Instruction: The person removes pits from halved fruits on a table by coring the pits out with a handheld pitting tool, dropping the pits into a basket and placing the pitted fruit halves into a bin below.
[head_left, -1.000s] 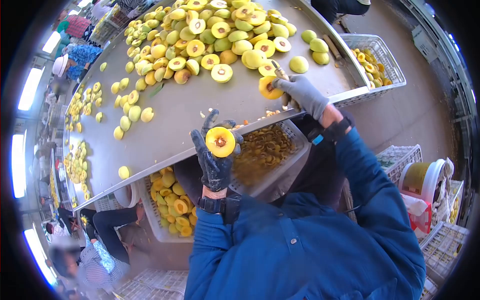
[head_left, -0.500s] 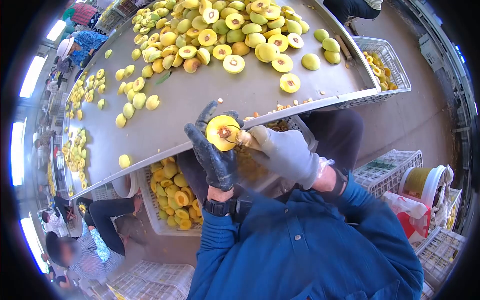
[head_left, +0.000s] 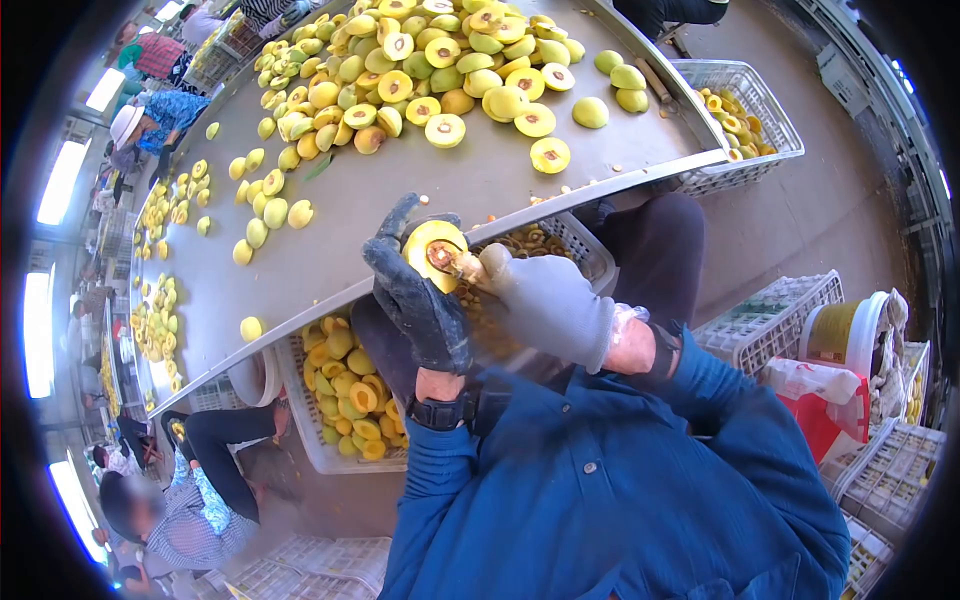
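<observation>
My left hand (head_left: 425, 300), in a dark, stained glove, holds a halved yellow fruit (head_left: 434, 255) with its cut face up, just over the table's front edge. Against the brown centre of that half is the tip of a small tool (head_left: 467, 266), gripped by my right hand (head_left: 550, 305) in a grey glove. The fingers of my right hand are closed, and they hide most of the tool. Beyond my hands, a large heap of halved fruits (head_left: 445, 130) lies on the metal table (head_left: 370, 210).
Below the table edge stand a crate of fruit halves (head_left: 325, 455) and a crate of darker pieces (head_left: 597, 262). Another crate (head_left: 790, 150) is at the table's right end. A white bucket (head_left: 855, 335) and crates stand at right. Co-workers sit at left.
My right hand has come from the table's right part to my left hand, bringing the tool to the fruit half. The half it held earlier has been let go onto the table.
</observation>
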